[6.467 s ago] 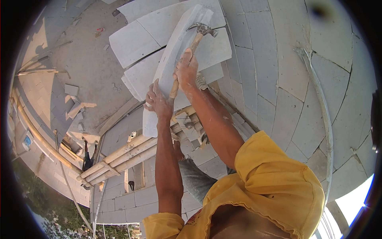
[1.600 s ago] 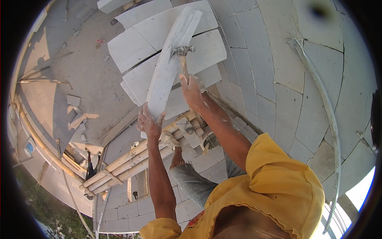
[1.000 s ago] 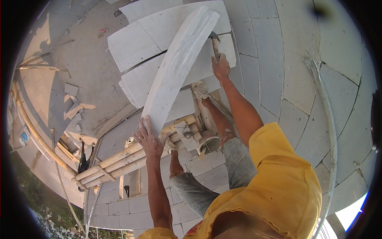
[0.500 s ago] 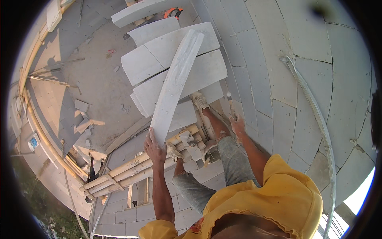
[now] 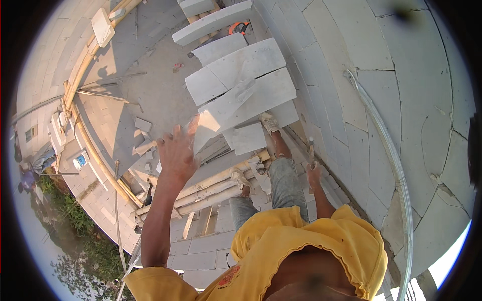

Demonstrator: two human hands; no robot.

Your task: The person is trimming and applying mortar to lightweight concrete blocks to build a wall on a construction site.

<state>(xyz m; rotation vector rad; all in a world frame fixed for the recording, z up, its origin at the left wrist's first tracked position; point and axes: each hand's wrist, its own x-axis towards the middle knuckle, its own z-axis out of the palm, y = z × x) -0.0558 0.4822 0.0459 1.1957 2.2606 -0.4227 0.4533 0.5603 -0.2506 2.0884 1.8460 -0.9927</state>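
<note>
My left hand (image 5: 178, 153) is raised with its fingers spread, close to the near end of a long pale block strip (image 5: 225, 108). Whether a fingertip touches the strip I cannot tell. The strip lies slantwise across large light-grey blocks (image 5: 271, 93), with a patch of sunlight on its near end. In my right hand (image 5: 314, 176), low beside my leg, a slim short tool (image 5: 311, 145) is gripped, its tip upward; its exact kind does not show.
Bamboo poles (image 5: 216, 195) lie beside my feet. A tall block wall (image 5: 351, 130) rises on the right, with a pale hose-like strand (image 5: 389, 143) along it. An orange-handled tool (image 5: 238, 28) lies beyond the blocks. Bamboo scaffolding (image 5: 95, 148) runs along the left, above greenery.
My left hand has come off the strip's near end and lifted to the left, fingers spreading. The strip now rests lower on the blocks. The view has shifted.
</note>
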